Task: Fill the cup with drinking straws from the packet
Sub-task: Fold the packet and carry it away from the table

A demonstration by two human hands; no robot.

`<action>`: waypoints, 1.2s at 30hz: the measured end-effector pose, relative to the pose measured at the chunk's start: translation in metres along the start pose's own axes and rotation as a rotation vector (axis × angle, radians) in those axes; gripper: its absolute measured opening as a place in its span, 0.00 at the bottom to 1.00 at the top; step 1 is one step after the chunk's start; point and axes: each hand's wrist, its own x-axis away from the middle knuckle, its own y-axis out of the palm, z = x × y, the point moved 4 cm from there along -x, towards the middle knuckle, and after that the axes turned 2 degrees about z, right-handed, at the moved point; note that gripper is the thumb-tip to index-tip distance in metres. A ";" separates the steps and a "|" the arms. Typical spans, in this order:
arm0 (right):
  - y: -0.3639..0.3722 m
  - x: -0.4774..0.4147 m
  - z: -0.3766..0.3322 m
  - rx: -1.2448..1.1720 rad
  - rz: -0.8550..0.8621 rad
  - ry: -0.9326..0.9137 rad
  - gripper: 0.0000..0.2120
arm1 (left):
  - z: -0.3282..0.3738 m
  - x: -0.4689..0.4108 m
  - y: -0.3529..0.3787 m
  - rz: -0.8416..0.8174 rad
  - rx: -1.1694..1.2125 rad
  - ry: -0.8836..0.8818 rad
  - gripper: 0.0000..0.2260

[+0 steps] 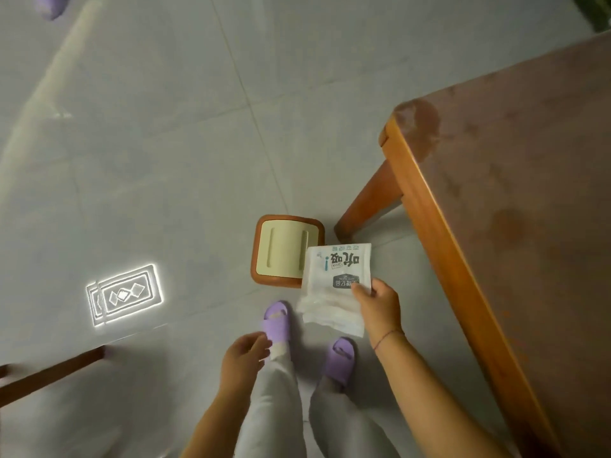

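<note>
One packet [334, 285] of straws is in view, and the person's right hand [377, 307] grips it by its right edge, thumb on the printed face and fingers curled behind. The packet hangs in the air above the floor [165, 143], in front of the person's legs and left of the desk [496, 193]. Its printed end points away from the person. The paler, crinkled end lies nearer the body. Pale contents show through that end, too blurred to count.

The left hand [244, 355] hangs lower, over the left leg, with its fingers loosely curled and nothing in them.

Two purple slippers are on the person's feet, the left slipper [277, 320] ahead of the right slipper [340, 358]. A third purple shape [51, 4] lies well apart at the top left corner, cut by the frame. A thin red string [388, 335] circles the right wrist.

One wooden desk fills the right side. Its long edge runs from a rounded corner down toward the lower right, close beside the right forearm. One desk leg [367, 203] slants to the floor under that corner. One small stool [284, 251] with a cream seat stands just beside the leg, and the packet overlaps its right side in view.

Grey tiles spread wide to the left and ahead, marked by one bright patch of light [124, 294]. One dark wooden bar [49, 371] crosses the lower left.
</note>
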 end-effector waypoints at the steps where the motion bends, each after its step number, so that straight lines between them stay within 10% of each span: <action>1: 0.006 -0.017 0.008 0.029 0.017 0.012 0.07 | -0.013 -0.009 0.002 -0.002 -0.009 -0.026 0.07; 36: 0.217 -0.238 0.091 1.073 -0.003 -0.289 0.07 | 0.018 -0.248 0.062 -0.023 0.217 0.089 0.09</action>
